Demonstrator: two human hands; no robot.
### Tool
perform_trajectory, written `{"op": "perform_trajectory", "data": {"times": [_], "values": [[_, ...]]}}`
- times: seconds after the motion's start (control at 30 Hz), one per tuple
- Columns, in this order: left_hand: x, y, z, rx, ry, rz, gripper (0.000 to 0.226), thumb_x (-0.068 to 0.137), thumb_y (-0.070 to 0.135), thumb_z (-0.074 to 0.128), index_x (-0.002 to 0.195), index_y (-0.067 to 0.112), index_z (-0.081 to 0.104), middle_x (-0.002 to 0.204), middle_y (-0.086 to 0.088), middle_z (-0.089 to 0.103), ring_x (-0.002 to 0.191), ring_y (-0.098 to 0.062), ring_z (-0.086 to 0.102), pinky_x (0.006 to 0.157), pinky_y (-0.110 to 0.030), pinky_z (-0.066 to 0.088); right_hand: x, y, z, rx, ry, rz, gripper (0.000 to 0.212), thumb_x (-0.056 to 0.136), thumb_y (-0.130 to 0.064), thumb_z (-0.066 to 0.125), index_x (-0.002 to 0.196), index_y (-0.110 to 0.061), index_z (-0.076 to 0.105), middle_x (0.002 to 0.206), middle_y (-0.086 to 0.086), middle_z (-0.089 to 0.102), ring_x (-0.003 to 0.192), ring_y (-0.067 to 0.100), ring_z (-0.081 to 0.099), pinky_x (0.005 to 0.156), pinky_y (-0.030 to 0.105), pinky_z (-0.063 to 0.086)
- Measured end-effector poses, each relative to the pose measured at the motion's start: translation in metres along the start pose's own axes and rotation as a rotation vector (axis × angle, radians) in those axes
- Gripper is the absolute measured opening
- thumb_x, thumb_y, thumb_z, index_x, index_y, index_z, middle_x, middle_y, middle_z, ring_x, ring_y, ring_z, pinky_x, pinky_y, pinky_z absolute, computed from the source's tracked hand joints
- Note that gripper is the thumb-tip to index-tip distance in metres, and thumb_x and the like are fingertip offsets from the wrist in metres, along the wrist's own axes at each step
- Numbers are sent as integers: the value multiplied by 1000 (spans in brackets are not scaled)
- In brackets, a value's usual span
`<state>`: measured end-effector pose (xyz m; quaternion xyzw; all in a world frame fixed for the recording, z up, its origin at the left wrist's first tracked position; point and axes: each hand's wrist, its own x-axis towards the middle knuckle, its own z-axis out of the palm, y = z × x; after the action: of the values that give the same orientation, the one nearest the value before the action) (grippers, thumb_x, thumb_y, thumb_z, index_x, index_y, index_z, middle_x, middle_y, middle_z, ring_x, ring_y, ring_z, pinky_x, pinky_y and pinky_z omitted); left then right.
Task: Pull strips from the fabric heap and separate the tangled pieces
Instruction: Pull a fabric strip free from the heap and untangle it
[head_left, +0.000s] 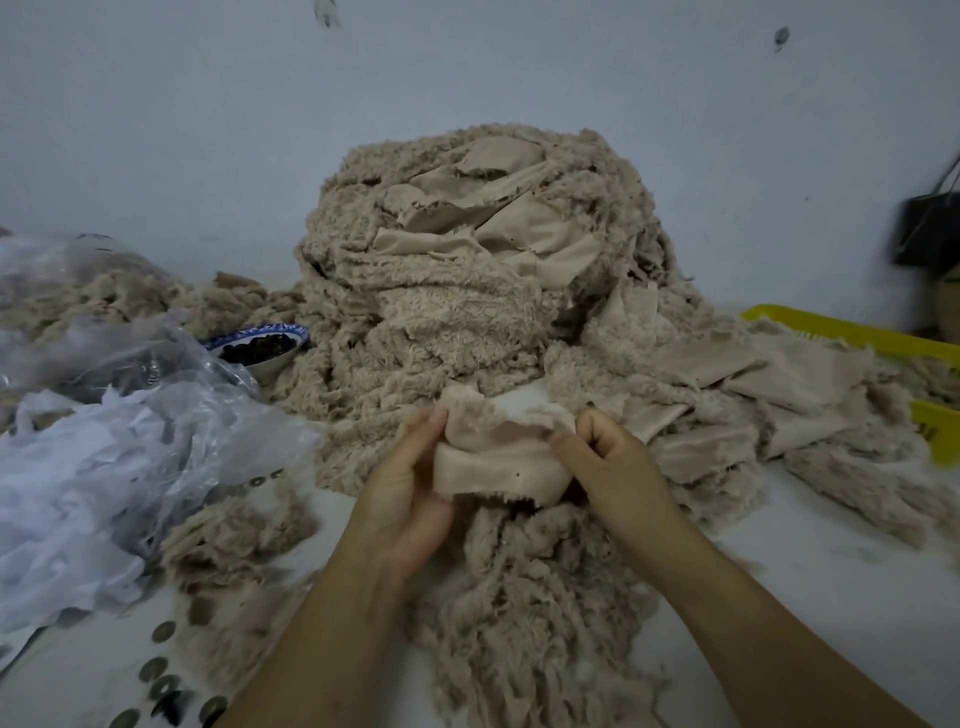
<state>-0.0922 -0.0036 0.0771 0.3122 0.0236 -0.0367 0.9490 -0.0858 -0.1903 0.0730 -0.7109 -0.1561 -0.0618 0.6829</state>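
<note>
Far left, about nine o'clock from the heap: crumpled clear plastic bags (130, 415), at least two layers and no firm count possible, with beige scraps under and behind them, probably pushed aside as packing. At seven o'clock, a loose line of round metal discs (161, 670) on the tabletop (810, 597), five or so, some cut by the frame edge. One blue-and-white bowl (260, 345) of small dark pieces sits touching the heap's left foot, half under the plastic. Centre, twelve o'clock from the hands: one fabric heap (467, 270), fluffy beige strips tangled with smooth backing showing near the top, stacked against the wall. Just below it, one strip (498, 457) is held between both hands, smooth side toward the camera. The left grip (405, 499) is wrapped round its left end, thumb up along the edge. The right grip (608, 467) is clenched on the right end, fingers curled in tight. Holding both ends this way reads as spreading the piece to work it free of its neighbours. The strip's top edge lies against the heap's foot; whether it is free I cannot tell. At six o'clock, beneath the hands, a smaller pile of strips (530, 597) trails toward the camera, likely the ones already separated. At three o'clock, one yellow basket (852, 338), partly buried under flat pieces. One dark bag (930, 228) hangs at two o'clock.
</note>
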Motion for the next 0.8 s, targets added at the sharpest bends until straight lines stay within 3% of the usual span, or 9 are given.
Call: {"op": "perform_trajectory", "data": {"times": [0.1, 0.23, 0.33, 0.43, 0.5, 0.63, 0.67, 0.73, 0.8], "values": [[3, 3, -4, 96, -17, 61, 44, 78, 3, 67, 121, 14, 66, 116, -12, 73, 99, -23, 73, 78, -37, 61, 2, -4, -3, 220, 37, 96, 46, 75, -59, 76, 61, -29, 43, 65, -1, 37, 61, 19, 33, 56, 35, 30], [4, 3, -3, 234, -68, 45, 57, 75, -1, 67, 129, 19, 64, 116, -13, 73, 107, -23, 70, 80, -32, 60, 5, -6, -4, 380, 61, 135, 51, 54, -68, 85, 65, -28, 55, 75, 6, 49, 71, 22, 45, 68, 42, 42], [0, -5, 1, 398, -73, -25, 49, 76, 9, 74, 124, 16, 68, 120, -10, 72, 109, -22, 70, 79, -29, 59, 3, -5, -2, 327, 43, 124, 40, 65, -62, 79, 68, -28, 59, 83, 10, 55, 80, 25, 51, 76, 46, 46], [-2, -12, 1, 495, -99, -28, 35, 76, 22, 78, 110, 13, 75, 118, -13, 73, 106, -23, 71, 81, -28, 59, 0, -5, 1, 278, -17, 91, 27, 80, -52, 72, 71, -29, 60, 82, 6, 60, 80, 23, 56, 76, 39, 50], [0, -11, 1, 473, 11, 38, 32, 74, 29, 78, 104, 17, 77, 119, -14, 72, 103, -23, 72, 81, -31, 60, -1, -8, 1, 257, 4, 96, 30, 78, -55, 69, 69, -29, 58, 80, 7, 55, 77, 21, 51, 73, 40, 44], [7, 1, -3, 327, 279, 133, 65, 93, 32, 66, 152, 22, 40, 145, -1, 55, 117, -21, 63, 94, -41, 56, -1, -14, -2, 87, 54, 154, 47, 66, -77, 56, 67, -30, 59, 71, 2, 55, 72, 17, 54, 71, 36, 43], [7, 2, -4, 319, 302, 152, 66, 96, 32, 63, 155, 25, 33, 144, 1, 55, 111, -17, 67, 86, -39, 59, -1, -14, -2, 40, 46, 171, 51, 64, -79, 53, 70, -29, 62, 75, -3, 62, 80, 16, 59, 76, 36, 46], [9, 1, -6, 351, 334, 188, 62, 100, 33, 59, 155, 26, 32, 127, 7, 61, 80, -6, 74, 59, -27, 59, 0, -14, -3, 16, 25, 176, 50, 66, -78, 50, 74, -31, 65, 80, -16, 67, 91, 12, 62, 83, 34, 48], [11, 4, -9, 401, 400, 240, 56, 102, 34, 56, 153, 26, 36, 107, 11, 64, 55, -1, 69, 42, -21, 50, 0, -13, -5, -39, -2, 147, 44, 74, -72, 51, 78, -31, 65, 78, -21, 67, 86, 5, 62, 76, 27, 45]]}}
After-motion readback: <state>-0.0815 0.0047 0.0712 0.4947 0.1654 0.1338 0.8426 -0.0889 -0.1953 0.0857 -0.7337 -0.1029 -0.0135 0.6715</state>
